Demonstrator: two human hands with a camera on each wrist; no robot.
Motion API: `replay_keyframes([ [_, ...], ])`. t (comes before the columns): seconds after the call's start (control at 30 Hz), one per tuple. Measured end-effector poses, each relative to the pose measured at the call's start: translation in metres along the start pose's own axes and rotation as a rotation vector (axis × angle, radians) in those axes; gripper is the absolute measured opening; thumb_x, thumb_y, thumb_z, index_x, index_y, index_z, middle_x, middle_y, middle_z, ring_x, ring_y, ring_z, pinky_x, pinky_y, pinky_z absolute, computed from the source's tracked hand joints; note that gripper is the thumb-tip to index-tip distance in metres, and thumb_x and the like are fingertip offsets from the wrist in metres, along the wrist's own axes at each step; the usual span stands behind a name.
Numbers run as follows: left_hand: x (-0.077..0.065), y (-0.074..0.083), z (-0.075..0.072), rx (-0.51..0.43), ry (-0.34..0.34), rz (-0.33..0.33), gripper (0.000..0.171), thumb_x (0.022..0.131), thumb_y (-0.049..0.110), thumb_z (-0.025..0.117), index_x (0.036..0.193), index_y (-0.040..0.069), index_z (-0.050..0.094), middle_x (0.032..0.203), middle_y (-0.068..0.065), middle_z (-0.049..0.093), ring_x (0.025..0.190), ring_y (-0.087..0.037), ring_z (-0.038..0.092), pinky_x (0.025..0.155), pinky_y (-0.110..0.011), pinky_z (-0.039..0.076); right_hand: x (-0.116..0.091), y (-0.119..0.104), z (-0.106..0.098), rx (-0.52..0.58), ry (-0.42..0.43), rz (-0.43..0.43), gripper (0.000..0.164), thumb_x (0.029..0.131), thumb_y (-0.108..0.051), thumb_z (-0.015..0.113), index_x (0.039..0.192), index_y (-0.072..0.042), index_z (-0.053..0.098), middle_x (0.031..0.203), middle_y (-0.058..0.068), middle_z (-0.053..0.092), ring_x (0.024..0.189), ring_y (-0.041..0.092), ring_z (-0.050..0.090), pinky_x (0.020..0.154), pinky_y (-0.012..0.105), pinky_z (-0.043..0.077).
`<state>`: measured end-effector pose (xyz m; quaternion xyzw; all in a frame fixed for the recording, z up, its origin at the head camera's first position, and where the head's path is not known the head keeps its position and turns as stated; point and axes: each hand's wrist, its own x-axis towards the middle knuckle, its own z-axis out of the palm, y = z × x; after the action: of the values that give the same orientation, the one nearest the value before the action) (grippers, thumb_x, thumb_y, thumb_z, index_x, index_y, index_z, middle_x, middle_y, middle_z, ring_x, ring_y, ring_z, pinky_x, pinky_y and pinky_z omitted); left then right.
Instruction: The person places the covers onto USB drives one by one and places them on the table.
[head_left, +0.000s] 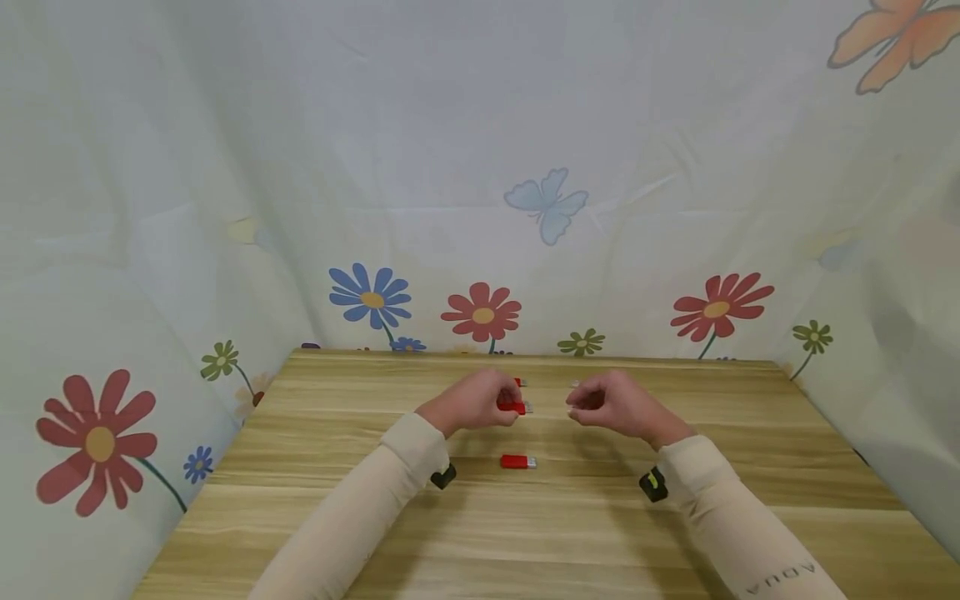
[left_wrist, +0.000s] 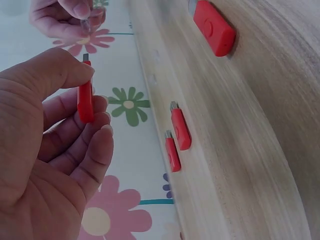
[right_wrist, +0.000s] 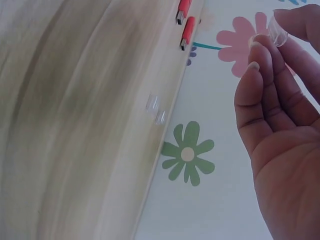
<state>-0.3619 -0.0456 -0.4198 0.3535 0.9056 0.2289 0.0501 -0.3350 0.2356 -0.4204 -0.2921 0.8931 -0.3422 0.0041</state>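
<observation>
My left hand (head_left: 480,400) pinches a red USB flash drive (left_wrist: 86,102) between thumb and fingers. The drive's metal plug points toward my right hand (head_left: 618,407). Between thumb and fingertips, my right hand holds a small clear plastic cap (right_wrist: 278,32). The two hands face each other above the wooden table (head_left: 600,533), with a gap between drive and cap. Another red flash drive (head_left: 516,462) lies on the table nearer to me. Two more drives lie farther back, one (left_wrist: 181,127) beside the other (left_wrist: 172,154), partly hidden by my left hand in the head view.
Two clear caps lie near the table's back edge, one (right_wrist: 152,102) close to the other (right_wrist: 160,117). A white curtain (head_left: 420,167) printed with flowers and butterflies hangs behind the table and along both sides.
</observation>
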Motion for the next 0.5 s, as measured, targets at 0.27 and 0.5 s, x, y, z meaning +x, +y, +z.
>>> replay_keyframes([
  [0.27,-0.003,0.006,-0.004,0.052,-0.006,0.032,0.013,0.091,0.020,0.076,0.101,0.013,0.075,0.092,0.005,0.070,0.081,-0.008,0.061,0.080,-0.021,0.055,-0.003,-0.002,0.004,0.070,0.032,-0.021,0.012,0.088,-0.020,0.081,0.099,-0.015,0.080,0.093,-0.001,0.077,0.079,0.010,0.070,0.072,0.025,0.059],
  [0.5,-0.005,0.011,-0.003,0.051,-0.017,0.025,0.011,0.091,0.019,0.077,0.100,0.014,0.075,0.091,0.006,0.070,0.081,-0.008,0.061,0.079,-0.020,0.054,-0.004,-0.003,0.007,0.075,0.029,-0.035,0.010,0.088,-0.017,0.081,0.098,-0.015,0.080,0.091,-0.001,0.076,0.078,0.010,0.068,0.072,0.031,0.060],
])
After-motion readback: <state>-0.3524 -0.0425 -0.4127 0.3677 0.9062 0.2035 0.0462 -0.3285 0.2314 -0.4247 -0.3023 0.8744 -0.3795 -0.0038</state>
